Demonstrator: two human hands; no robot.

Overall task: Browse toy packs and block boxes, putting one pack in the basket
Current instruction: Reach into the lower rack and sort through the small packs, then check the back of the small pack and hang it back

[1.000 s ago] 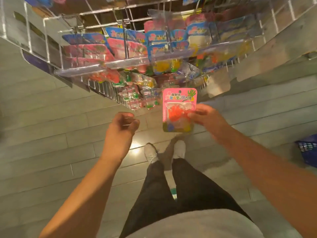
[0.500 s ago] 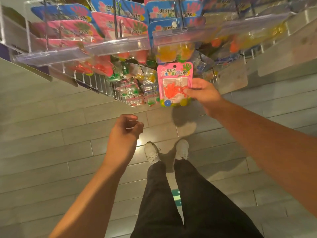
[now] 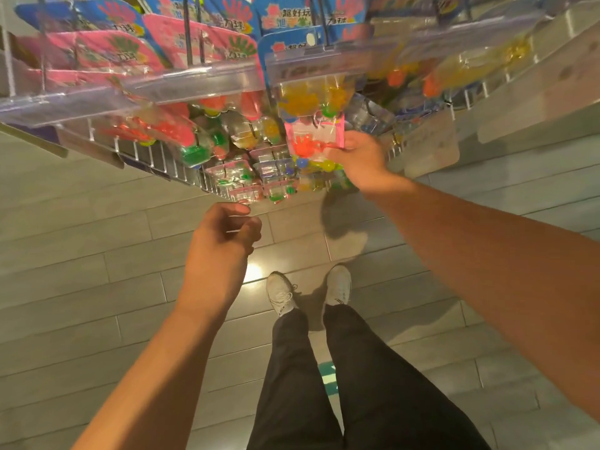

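held toy pack: pink card, orange hand-shaped toy inside
hanging packs: blue and pink cards, hand prints
floor: grey-brown planks
trousers: black
2 shoes: white

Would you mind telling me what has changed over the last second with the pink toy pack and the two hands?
The right hand has carried the pink toy pack away from the body and up to the display rack, so the pack's top now sits under the hanging packs. It grips the pack as before. The left hand stays loosely curled and holds nothing, below the rack.
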